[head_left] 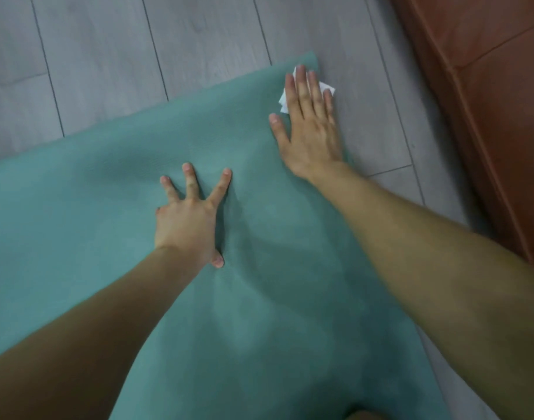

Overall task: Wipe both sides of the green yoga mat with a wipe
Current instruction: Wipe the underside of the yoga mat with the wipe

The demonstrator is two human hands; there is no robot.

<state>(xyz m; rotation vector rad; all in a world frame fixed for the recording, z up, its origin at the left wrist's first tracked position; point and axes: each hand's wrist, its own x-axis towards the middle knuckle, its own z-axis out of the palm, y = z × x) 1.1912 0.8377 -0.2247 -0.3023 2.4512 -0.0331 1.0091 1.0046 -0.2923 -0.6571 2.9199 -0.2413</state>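
A: Mat first, where?
B: Green yoga mat (108,207) lies flat on the grey plank floor (108,71). It runs from the left edge of view to a far right corner near the top, and its near part runs out of the bottom of view.
A: Wipe?
B: White wipe (284,102), crumpled, at that far right corner of the mat, under the right hand (311,128). Bits stick out on both sides of the fingers. The right bit hangs just past the mat's right edge, over the floor.
A: Right hand state?
B: Flat, palm down, fingers straight and close together, thumb out to the left. It presses the wipe onto the mat. The little-finger side sits along the mat's right edge.
A: Left hand?
B: Left hand (187,219) is near the middle of the mat, well apart from the wipe. Fingers spread wide, tips on the mat, thumb tucked back toward the wrist. Holds nothing, just presses on the surface.
A: Anything else?
B: Reddish-brown couch (487,101) along the right side, with a strip of floor between it and the mat. Both forearms bare. Mat shows faint darker and lighter patches; can't tell if wet or shadow. Can't tell which side of the mat faces up.
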